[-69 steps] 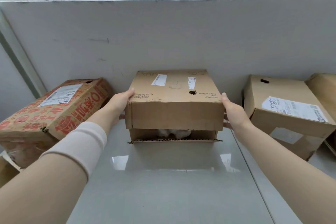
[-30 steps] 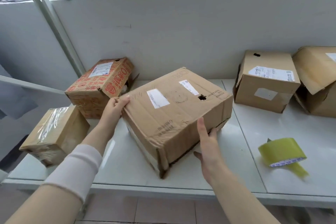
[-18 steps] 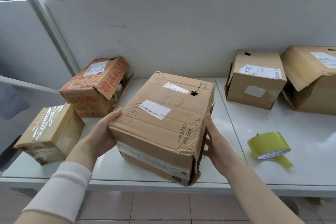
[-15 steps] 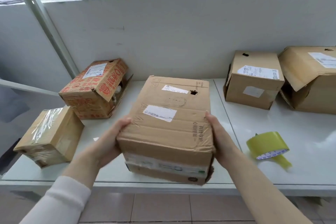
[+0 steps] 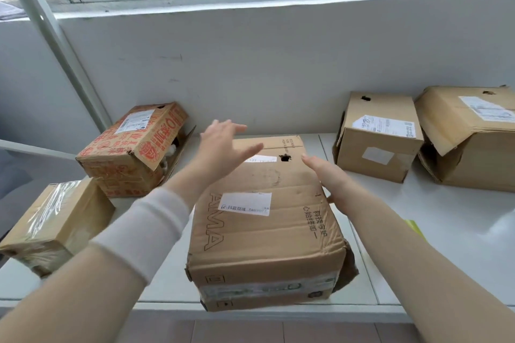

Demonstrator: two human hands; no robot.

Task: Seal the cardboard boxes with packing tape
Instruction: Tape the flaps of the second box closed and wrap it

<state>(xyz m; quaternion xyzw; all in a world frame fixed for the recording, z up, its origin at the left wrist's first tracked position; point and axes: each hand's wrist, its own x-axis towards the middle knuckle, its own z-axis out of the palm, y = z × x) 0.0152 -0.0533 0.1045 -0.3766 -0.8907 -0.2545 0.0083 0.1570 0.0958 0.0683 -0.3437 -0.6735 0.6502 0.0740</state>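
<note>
- The box being worked on lies lengthwise on the table. Its near end sits at (and slightly over) the front edge, with its white labels facing up.
- Neither of the hands holds anything.
  - The left hand hovers above the far half of the box, fingers straight and fanned, and it is blurred.
  - The right hand is flat and open by the box's upper right edge. Whether it touches the cardboard cannot be told.
- Judged from this, the box is set in place for taping, but the sealing itself is not yet begun.
- A clear strip already crosses the near end. The near right corner gapes with torn cardboard, and that seam looks like the one to close.
- The next move calls for tape. A yellow-green sliver shows past the right forearm and is probably the roll (mostly hidden). The right hand could fetch it while the left presses the flap shut.
- Other boxes wait on the table:
  - a red-printed box and a small plastic-wrapped box to the left;
  - a labelled box and a crumpled box to the right.
</note>
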